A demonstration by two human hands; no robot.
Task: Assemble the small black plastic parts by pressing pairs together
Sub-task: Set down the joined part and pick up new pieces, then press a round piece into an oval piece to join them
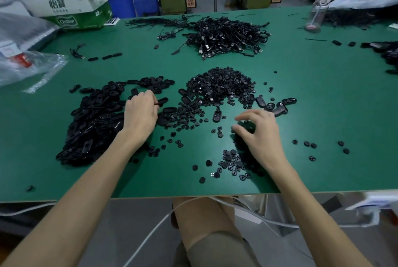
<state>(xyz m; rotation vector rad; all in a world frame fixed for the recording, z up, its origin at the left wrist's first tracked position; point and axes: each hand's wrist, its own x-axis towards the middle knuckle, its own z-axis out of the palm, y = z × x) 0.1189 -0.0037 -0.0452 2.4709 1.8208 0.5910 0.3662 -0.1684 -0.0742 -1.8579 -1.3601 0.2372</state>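
Note:
A heap of flat black oval parts (pixel 94 120) lies at the left of the green table (pixel 323 98). A mound of small black round parts (pixel 221 85) rises in the middle, with loose ones scattered toward the front. My left hand (pixel 141 116) sits at the oval heap's right edge and pinches one black oval part (pixel 160 103) between its fingertips. My right hand (pixel 258 135) hovers over a scatter of round parts (pixel 231 163), fingers curled downward onto a few of them (pixel 245 126); whether it grips any is hidden.
A tangle of black cables (pixel 226 36) lies at the back centre. Plastic bags (pixel 32 62) and a green-white box (pixel 71 8) crowd the left; a clear bottle (pixel 318 10) stands back right. More black parts (pixel 385 51) sit at the right edge. The table's front edge (pixel 193 194) is near my knees.

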